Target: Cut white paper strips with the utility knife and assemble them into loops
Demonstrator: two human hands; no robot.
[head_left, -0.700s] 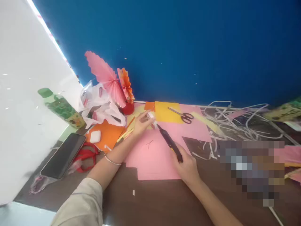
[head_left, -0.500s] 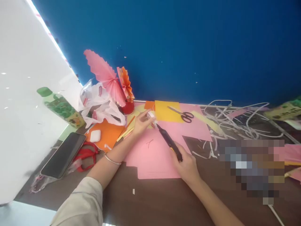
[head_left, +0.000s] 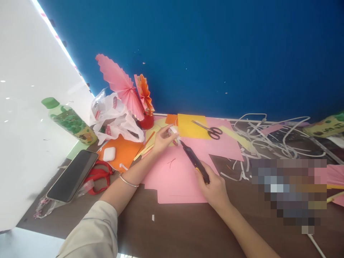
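My left hand (head_left: 164, 139) pinches a small white piece (head_left: 174, 129) between thumb and fingers. A thin loop hangs by it, partly hidden. My right hand (head_left: 213, 184) is wrapped round a long black tool (head_left: 192, 156) with a narrow tip and a yellow detail; its exact kind is unclear. The tip points up and left, close to the white piece, and I cannot tell whether they touch. Both hands are above pink paper sheets (head_left: 177, 182). Scissors (head_left: 213, 133) lie on yellow paper (head_left: 188, 125) just beyond.
White cables (head_left: 274, 138) tangle at the right. On the left are a phone (head_left: 72, 177), a red ribbon (head_left: 98, 179), a white case (head_left: 109, 154), a green-capped bottle (head_left: 71, 122) and a plastic bag (head_left: 120, 127). Folded pink paper (head_left: 120, 84) stands before the blue wall (head_left: 201, 53).
The view has shifted very slightly. My left fingers and the white piece have turned a little, and the black tool's tip sits marginally farther right. Both grips stay the same.
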